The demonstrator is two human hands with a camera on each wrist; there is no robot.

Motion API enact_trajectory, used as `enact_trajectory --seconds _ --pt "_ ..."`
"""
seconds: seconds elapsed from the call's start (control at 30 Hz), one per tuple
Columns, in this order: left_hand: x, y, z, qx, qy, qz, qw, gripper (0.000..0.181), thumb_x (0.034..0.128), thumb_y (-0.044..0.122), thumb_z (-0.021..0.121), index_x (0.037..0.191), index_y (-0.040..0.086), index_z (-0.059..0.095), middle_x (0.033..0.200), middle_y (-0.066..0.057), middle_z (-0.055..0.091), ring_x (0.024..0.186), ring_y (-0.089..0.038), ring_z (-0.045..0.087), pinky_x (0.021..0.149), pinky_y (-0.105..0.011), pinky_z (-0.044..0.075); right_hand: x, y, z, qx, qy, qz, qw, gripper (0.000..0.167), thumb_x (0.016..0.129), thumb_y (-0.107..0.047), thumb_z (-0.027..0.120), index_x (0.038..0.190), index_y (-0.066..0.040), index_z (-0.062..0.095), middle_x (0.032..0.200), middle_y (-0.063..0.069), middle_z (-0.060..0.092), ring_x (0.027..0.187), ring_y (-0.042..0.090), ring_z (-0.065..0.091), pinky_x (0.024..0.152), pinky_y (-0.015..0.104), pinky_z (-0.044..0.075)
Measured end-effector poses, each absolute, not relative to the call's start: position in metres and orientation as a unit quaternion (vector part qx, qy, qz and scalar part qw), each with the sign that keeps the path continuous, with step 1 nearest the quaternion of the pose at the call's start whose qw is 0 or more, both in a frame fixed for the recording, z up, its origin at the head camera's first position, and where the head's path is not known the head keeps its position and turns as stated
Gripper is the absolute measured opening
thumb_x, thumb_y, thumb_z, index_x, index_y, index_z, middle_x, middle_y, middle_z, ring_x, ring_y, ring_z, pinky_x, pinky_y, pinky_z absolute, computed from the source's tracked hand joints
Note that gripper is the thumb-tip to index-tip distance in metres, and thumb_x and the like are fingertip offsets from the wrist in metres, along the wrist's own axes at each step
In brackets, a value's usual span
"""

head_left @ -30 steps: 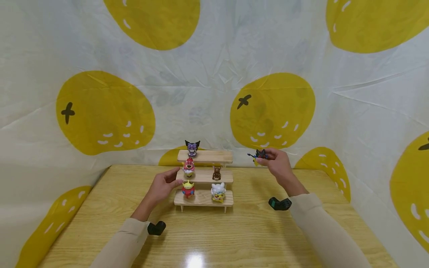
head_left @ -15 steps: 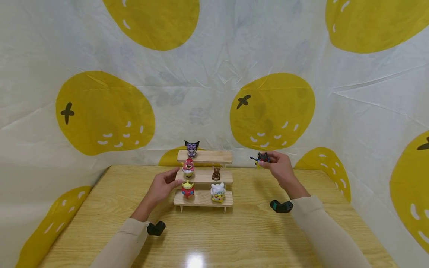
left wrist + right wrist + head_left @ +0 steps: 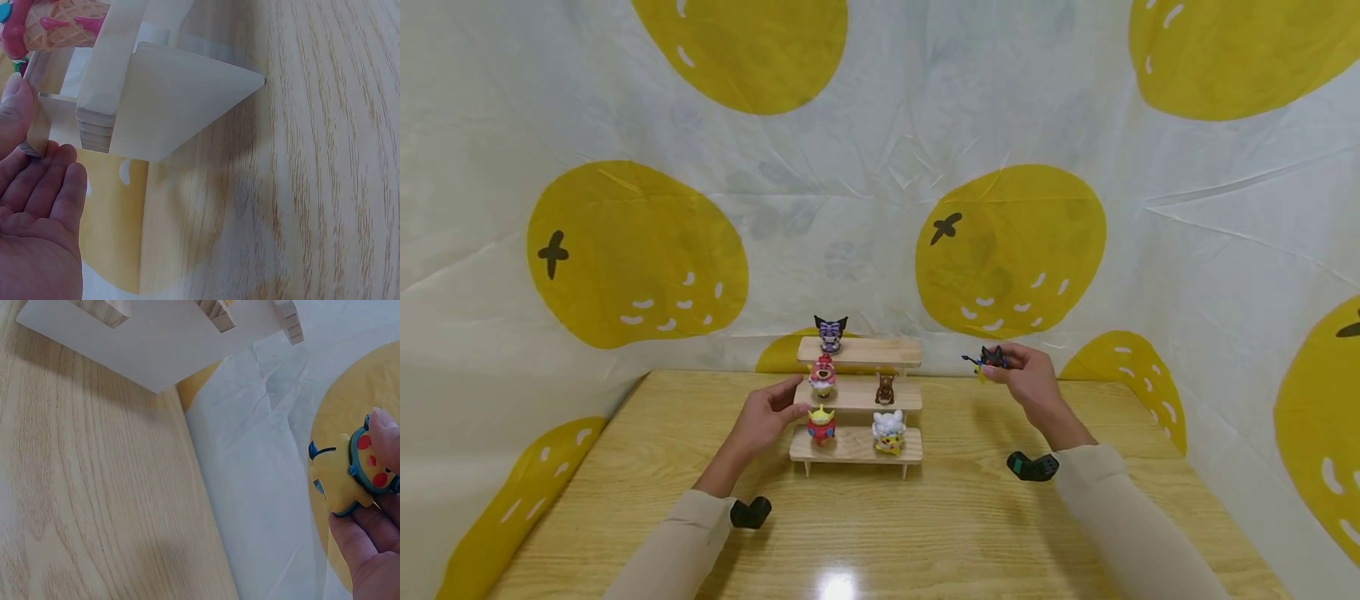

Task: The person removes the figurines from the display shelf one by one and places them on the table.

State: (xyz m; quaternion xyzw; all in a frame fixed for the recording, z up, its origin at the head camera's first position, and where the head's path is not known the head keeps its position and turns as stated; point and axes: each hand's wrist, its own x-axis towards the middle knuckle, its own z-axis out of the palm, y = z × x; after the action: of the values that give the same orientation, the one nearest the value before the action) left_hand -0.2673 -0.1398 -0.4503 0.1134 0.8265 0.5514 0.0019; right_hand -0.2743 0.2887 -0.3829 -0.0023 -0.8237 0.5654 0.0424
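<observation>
A three-tier wooden stand [image 3: 855, 446] rises on the table. My left hand [image 3: 762, 422] is at its left side, thumb and fingers around the end of the middle shelf; the left wrist view shows the fingertips of this hand [image 3: 44, 200] at the shelf's edge [image 3: 40, 128]. Off to the stand's right, my right hand [image 3: 1032, 383] holds a small figure [image 3: 992, 357] with a black eared hood in the air. In the right wrist view the yellow figure [image 3: 337, 478] is pinched between thumb and fingers of that hand [image 3: 378, 550].
Top shelf: a black-and-purple figure [image 3: 831, 333] at left. Middle: a pink figure [image 3: 822, 377] left, a brown one [image 3: 885, 389] right. Bottom: a red figure [image 3: 822, 427] left, a white-and-yellow one [image 3: 888, 432] right. A patterned cloth [image 3: 850, 250] hangs behind the table [image 3: 880, 533].
My right hand, still holding the figure, has shifted slightly right and down, and the figure has turned a little. My left hand stays at the stand.
</observation>
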Motion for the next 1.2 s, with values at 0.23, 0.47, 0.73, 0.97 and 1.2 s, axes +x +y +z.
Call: enact_trajectory --seconds 0.23,0.47,0.73,0.97,1.2 --pt "-0.268 -0.14 -0.45 0.114 0.824 0.555 0.001 0.061 0.1012 0.015 0.07 0.155 -0.001 0.046 0.159 -0.02 0.048 0.148 -0.034 0.048 0.115 -0.048 0.047 -0.274 0.291 -0.384 -0.001 -0.825 0.564 0.047 0.042 0.099 -0.01 0.072 0.138 0.003 0.062 0.129 0.018 0.073 0.094 -0.001 0.065 0.085 0.01 0.051" --pt "-0.268 -0.141 -0.449 0.124 0.829 0.545 -0.01 0.06 0.1022 0.016 0.068 0.154 -0.003 0.047 0.159 -0.023 0.047 0.148 -0.038 0.046 0.115 -0.05 0.046 -0.273 0.294 -0.386 -0.01 -0.824 0.565 0.042 0.043 0.099 -0.01 0.072 0.139 0.003 0.061 0.133 0.021 0.071 0.095 0.0 0.065 0.084 0.01 0.051" --pt "-0.267 -0.141 -0.449 0.124 0.828 0.547 0.0 0.06 0.1025 0.016 0.067 0.155 -0.002 0.046 0.16 -0.021 0.046 0.149 -0.037 0.045 0.116 -0.05 0.045 -0.272 0.297 -0.391 -0.007 -0.823 0.567 0.045 0.043 0.099 -0.008 0.071 0.138 0.005 0.061 0.13 0.02 0.072 0.093 -0.003 0.065 0.083 0.009 0.052" --pt "-0.268 -0.141 -0.447 0.118 0.83 0.545 0.001 0.06 0.1022 0.017 0.068 0.155 -0.001 0.046 0.16 -0.02 0.046 0.149 -0.036 0.045 0.116 -0.049 0.046 -0.273 0.299 -0.395 -0.002 -0.823 0.566 0.046 0.042 0.099 -0.008 0.071 0.138 0.006 0.061 0.129 0.021 0.072 0.092 -0.003 0.065 0.084 0.009 0.052" --pt "-0.268 -0.142 -0.448 0.121 0.834 0.539 0.001 0.061 0.1023 0.018 0.068 0.155 -0.002 0.045 0.159 -0.022 0.047 0.148 -0.037 0.046 0.115 -0.049 0.047 -0.273 0.302 -0.398 -0.009 -0.823 0.566 0.045 0.041 0.099 -0.009 0.071 0.137 0.005 0.061 0.121 0.011 0.076 0.092 -0.002 0.065 0.083 0.009 0.052"
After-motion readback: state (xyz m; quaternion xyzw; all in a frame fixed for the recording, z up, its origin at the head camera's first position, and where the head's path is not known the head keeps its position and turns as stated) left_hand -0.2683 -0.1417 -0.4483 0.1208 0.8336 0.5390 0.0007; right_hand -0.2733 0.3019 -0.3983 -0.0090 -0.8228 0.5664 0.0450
